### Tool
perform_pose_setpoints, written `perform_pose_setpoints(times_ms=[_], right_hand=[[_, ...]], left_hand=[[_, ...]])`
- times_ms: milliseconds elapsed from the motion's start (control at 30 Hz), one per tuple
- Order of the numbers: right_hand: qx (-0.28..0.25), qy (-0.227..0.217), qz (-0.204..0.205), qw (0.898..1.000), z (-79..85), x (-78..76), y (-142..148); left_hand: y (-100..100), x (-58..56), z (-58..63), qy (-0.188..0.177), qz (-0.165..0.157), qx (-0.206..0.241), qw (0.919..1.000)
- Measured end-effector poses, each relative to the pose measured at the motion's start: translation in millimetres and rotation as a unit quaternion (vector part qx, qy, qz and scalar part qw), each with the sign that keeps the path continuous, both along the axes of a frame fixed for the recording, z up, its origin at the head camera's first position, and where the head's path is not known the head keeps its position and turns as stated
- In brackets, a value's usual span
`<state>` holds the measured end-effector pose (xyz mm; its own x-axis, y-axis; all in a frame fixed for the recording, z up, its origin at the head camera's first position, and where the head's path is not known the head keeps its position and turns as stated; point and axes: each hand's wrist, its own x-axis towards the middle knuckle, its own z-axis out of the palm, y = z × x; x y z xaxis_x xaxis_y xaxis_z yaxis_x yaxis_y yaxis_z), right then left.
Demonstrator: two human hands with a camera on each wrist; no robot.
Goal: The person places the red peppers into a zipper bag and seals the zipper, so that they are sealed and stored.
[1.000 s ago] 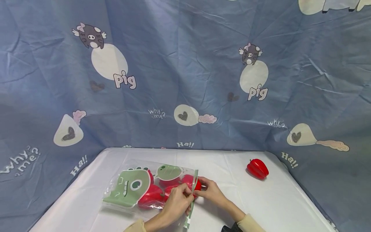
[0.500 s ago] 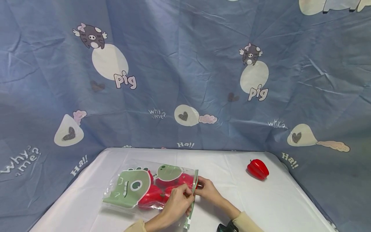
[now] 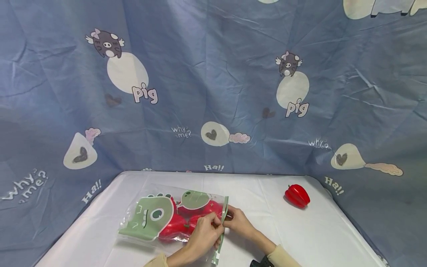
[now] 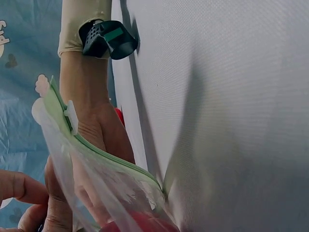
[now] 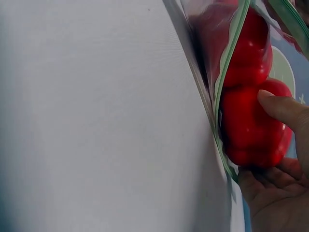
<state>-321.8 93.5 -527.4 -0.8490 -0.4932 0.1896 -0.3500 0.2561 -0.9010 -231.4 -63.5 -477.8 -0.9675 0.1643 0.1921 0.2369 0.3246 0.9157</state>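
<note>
A clear zip bag [image 3: 148,217] with a green dinosaur print lies on its side on the table, several red bell peppers [image 3: 173,227] inside. Its green-edged mouth faces right and stands parted. My left hand [image 3: 204,234] pinches the upper lip of that mouth. At the opening, my right hand [image 3: 241,223] holds a red bell pepper [image 5: 253,128], thumb on top and fingers beneath; this pepper sits just inside the mouth, against another one deeper in. The white zip slider [image 4: 71,117] is at the near end of the green strip.
One more red bell pepper [image 3: 297,195] lies alone at the back right of the white-covered table [image 3: 320,237]. Behind the table hangs a blue patterned cloth [image 3: 186,85]. A dark wrist device [image 4: 108,39] is strapped over the right sleeve.
My right hand has moved slightly left, carrying the pepper from the mouth into the bag. My left hand keeps its pinch on the lip and has hardly moved.
</note>
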Motion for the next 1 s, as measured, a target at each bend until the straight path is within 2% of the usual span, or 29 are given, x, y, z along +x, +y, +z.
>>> perform_pose_setpoints(times_ms=[367,1000], right_hand=[[-0.001,-0.006,-0.002,1.000,3.0,0.5,19],[0.005,0.002,-0.017,1.000,20.4,2.8,69]], left_hand=[[-1,-0.4,-0.2,-0.004,-0.004,0.005,1.0000],[-1,-0.4,0.1,-0.004,0.000,-0.007,1.0000]])
